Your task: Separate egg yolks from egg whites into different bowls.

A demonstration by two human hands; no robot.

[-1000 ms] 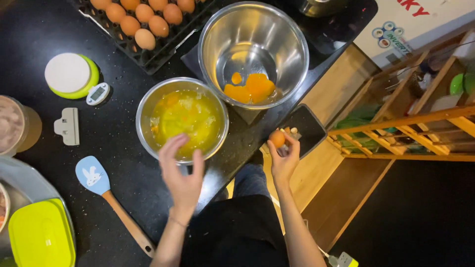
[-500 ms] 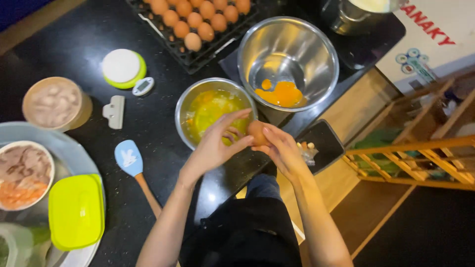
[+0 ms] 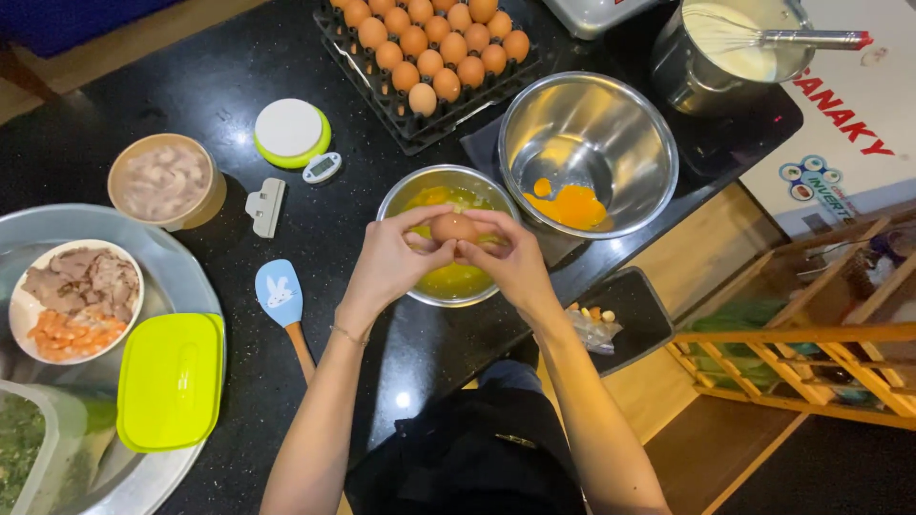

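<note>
Both my hands hold one brown egg (image 3: 453, 227) above a small steel bowl (image 3: 401, 201) that holds yellow egg liquid. My left hand (image 3: 393, 259) grips the egg's left side and my right hand (image 3: 510, 261) grips its right side, with the thumbs meeting on top. Just right of the small bowl stands a larger steel bowl (image 3: 588, 124) with a few yolks (image 3: 571, 203) in it. A black tray of brown eggs (image 3: 429, 52) lies behind the bowls.
A blue spatula (image 3: 280, 294) lies left of my hands. Further left sit a steel tray (image 3: 187, 278) with a bowl of meat and carrot (image 3: 74, 298), a lime lid (image 3: 171, 380) and a paper cup (image 3: 163, 179). A pot with a whisk (image 3: 736, 45) stands back right. The counter edge drops off at right.
My right hand brought the egg in from the counter's right edge. Both hands closed on it over the small bowl. The camera has shifted, showing more of the counter's left side.
</note>
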